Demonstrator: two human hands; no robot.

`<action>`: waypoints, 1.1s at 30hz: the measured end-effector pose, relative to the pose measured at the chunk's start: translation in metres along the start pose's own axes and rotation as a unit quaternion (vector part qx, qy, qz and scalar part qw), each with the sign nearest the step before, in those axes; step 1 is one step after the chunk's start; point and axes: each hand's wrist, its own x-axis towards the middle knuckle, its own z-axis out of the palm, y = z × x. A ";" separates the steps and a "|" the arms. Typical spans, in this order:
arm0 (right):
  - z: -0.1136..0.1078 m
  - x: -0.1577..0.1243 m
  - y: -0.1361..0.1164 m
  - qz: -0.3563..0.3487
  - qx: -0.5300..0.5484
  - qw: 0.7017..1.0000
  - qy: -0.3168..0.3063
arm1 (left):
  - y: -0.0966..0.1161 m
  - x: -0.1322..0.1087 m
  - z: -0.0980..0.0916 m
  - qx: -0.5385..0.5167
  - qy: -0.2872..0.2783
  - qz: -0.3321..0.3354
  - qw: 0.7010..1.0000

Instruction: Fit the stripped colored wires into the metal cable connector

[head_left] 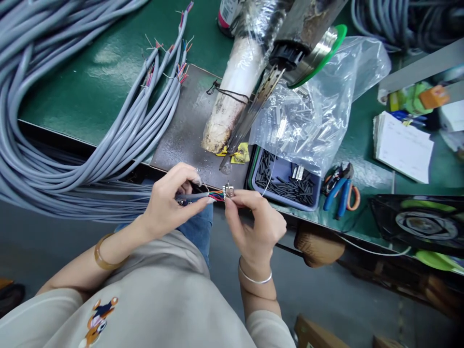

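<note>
My left hand (170, 198) pinches the end of a grey multi-core cable (194, 196) at the table's front edge. Thin coloured wires (217, 194) fan out of its cut jacket and run to a metal pin connector (228, 190). Thumb and forefinger of my right hand (252, 217) grip that connector from the right. Whether each wire is joined to a pin is too small to tell. Just beyond my hands, the soldering iron (250, 113) points down over a dark metal plate (177, 130), beside a whitish wrapped tube (235, 72).
A bin (315, 200) of short black sleeves stands right of the plate, partly under a clear bag (326, 106) of connectors. Pliers (342, 193), a paper pad (402, 145) and a fan (424, 222) lie farther right. Grey cable bundles (72, 164) cover the left; a solder spool (322, 53) stands behind.
</note>
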 end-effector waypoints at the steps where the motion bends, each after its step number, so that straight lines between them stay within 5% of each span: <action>1: 0.001 -0.003 0.000 -0.026 -0.008 1.000 0.010 | 0.000 -0.001 -0.003 -0.022 -0.023 -0.034 0.999; 4: 0.006 -0.011 0.000 -0.098 -0.017 0.994 0.034 | 0.003 -0.003 -0.011 -0.145 -0.131 -0.170 0.966; 7: 0.011 -0.015 -0.001 -0.061 0.011 0.997 0.046 | 0.005 -0.005 -0.016 -0.225 -0.138 -0.232 0.936; 12: -0.004 -0.015 -0.007 0.094 0.053 0.993 -0.040 | 0.008 -0.012 -0.017 -0.177 -0.104 -0.129 0.970; 15: -0.017 -0.014 -0.014 0.048 -0.004 0.999 -0.018 | 0.011 -0.016 -0.014 -0.102 -0.118 -0.057 0.986; 17: -0.018 -0.012 -0.019 -0.004 -0.033 0.997 -0.064 | 0.013 -0.018 -0.013 -0.083 -0.122 -0.022 0.989; 21: -0.015 -0.008 -0.027 -0.048 -0.006 0.990 -0.129 | 0.015 -0.021 -0.015 -0.088 -0.157 -0.055 0.982; 27: -0.053 -0.007 -0.027 0.052 0.156 0.966 -0.201 | 0.016 -0.017 -0.037 -0.192 -0.341 -0.128 0.911; 29: -0.067 -0.001 -0.012 0.125 0.050 0.982 -0.132 | 0.022 -0.009 -0.045 -0.208 -0.372 -0.129 0.895; 31: -0.072 0.008 0.016 0.167 -0.110 0.978 -0.066 | 0.032 0.000 -0.050 -0.242 -0.455 -0.114 0.849; 33: -0.069 0.018 0.050 0.185 -0.205 0.958 -0.077 | 0.045 0.007 -0.049 -0.279 -0.530 -0.092 0.795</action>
